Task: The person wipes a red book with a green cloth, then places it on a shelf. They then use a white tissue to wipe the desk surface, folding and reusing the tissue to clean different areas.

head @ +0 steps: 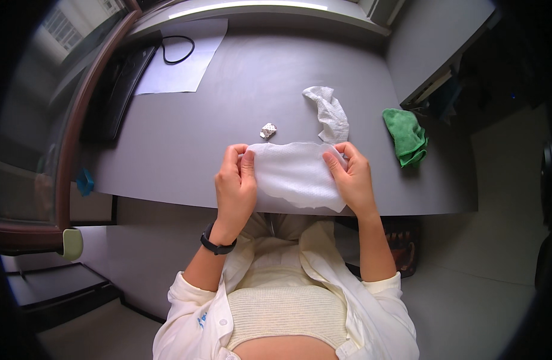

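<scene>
A white paper towel (pixel 294 173) is stretched between my two hands above the desk's front edge. My left hand (pixel 237 180) pinches its left end between thumb and fingers; a black band is on that wrist. On the other end, my right hand (pixel 352 177) has the towel's upper right corner between thumb and fingers. Just beyond the towel lies a small crumpled wad (pixel 268 130), white with dark dots. A second, crumpled paper towel (pixel 332 114) rests on the desk behind my right hand. To the right, a folded green cloth (pixel 406 136) lies on the desk.
The grey desk (pixel 168 148) has a curved-looking front edge. At the back left are a white sheet (pixel 186 72), a black cable loop (pixel 192 51) and a flat black device (pixel 123 90). A brown-framed window (pixel 73 121) stands at left, near a blue object (pixel 84 182). A grey panel (pixel 433 45) rises at right.
</scene>
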Available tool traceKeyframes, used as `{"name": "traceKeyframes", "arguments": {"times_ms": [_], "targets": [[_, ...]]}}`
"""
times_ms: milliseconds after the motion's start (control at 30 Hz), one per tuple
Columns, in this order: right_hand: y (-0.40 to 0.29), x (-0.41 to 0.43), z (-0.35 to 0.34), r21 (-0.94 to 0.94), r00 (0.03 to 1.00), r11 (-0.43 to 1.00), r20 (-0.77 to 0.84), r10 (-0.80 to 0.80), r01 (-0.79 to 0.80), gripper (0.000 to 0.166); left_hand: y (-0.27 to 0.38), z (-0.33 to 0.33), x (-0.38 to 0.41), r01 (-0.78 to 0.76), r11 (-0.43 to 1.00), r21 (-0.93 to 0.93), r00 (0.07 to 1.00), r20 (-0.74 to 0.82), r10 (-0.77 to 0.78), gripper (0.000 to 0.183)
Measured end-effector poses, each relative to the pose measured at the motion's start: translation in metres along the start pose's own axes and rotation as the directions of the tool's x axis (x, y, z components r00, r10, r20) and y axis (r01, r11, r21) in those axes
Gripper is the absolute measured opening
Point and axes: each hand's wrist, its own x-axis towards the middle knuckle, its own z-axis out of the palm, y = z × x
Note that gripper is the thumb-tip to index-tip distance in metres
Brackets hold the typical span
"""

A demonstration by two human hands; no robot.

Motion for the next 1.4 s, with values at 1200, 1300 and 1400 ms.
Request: {"name": "traceKeyframes", "arguments": {"times_ms": [1200,1300,1400], "targets": [[-0.068,0.035,-0.038,0.146,0.938,0.94,0.118,-0.325,0.307,0.01,0.046,0.015,0.055,-0.569,0.822,0.018,0.822,0.054,0.568,0.067],[-0.066,0.032,-0.045,0.301,0.949,0.944,0.234,-0.209,0.134,0.015,0.04,0.004,0.068,-0.062,0.891,-0.449,0.888,0.383,0.255,0.041],[-0.051,0.032,-0.04,0.324,0.97,0.946,0.223,-0.102,0.025,0.021,0.04,0.004,0.058,0.018,0.849,-0.528,0.922,0.337,0.19,0.025]]}}
